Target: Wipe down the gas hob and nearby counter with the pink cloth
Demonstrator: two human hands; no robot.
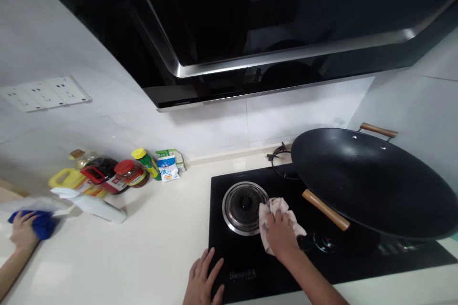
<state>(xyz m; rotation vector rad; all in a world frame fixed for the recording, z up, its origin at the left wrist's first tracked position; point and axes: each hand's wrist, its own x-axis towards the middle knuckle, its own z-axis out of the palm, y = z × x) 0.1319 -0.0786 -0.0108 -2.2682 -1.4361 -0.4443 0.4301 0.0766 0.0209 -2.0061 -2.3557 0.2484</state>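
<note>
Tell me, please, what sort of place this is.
Most likely a kitchen: there is a stove, a large black wok on it, and a range hood above.

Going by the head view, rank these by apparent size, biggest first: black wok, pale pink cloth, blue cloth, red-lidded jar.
1. Black wok, by far
2. Pale pink cloth, though the right hand covers part
3. Blue cloth and red-lidded jar: too alike to rank
</note>
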